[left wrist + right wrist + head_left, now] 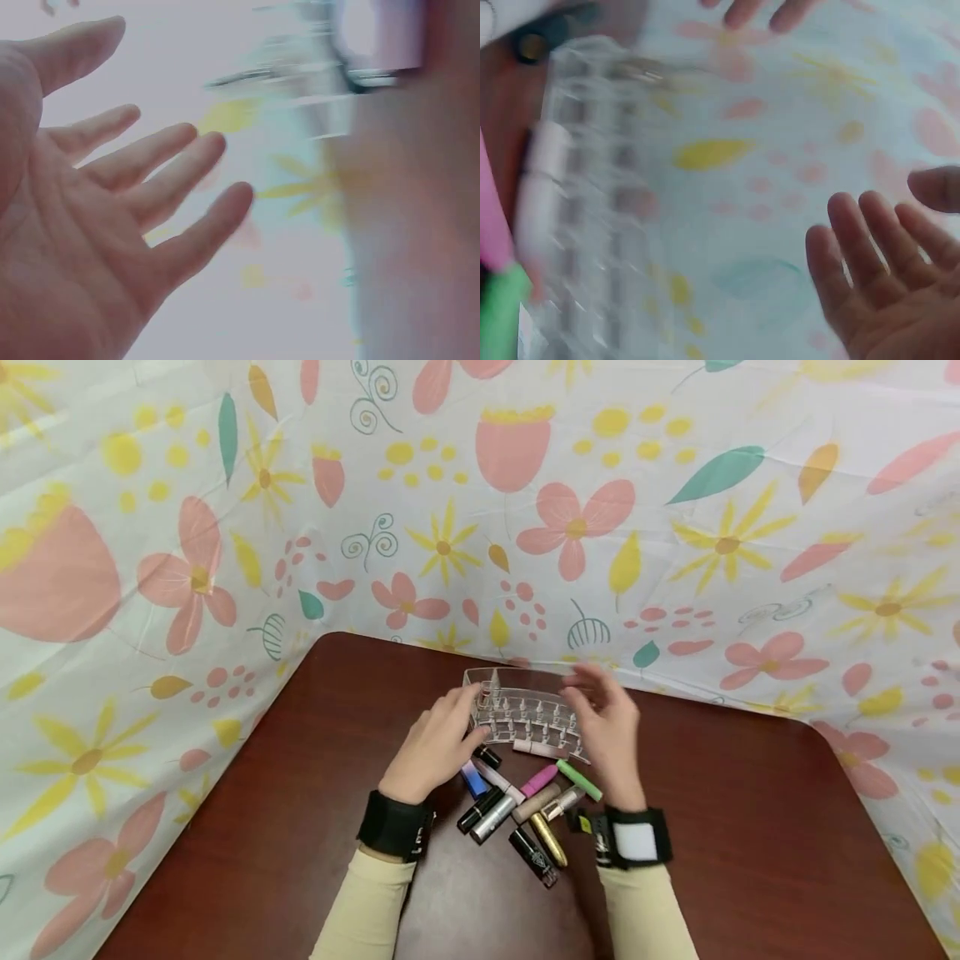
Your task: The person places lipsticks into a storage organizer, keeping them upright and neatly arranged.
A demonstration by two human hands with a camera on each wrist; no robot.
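A clear plastic tiered lipstick organizer stands at the back of the table, one small tube in its left end. My left hand is at the organizer's left side, fingers extended and parted in the left wrist view. On the other side, my right hand is raised at the right end, its fingers loosely spread and holding nothing. A pale pink tube lies along the organizer's front. Between my wrists is a loose pile with a magenta tube, a green tube and a silver tube.
Nearer me in the pile lie a gold tube and a black tube; a blue tube is by my left wrist. The dark wooden table ends behind the organizer at a flower-patterned cloth.
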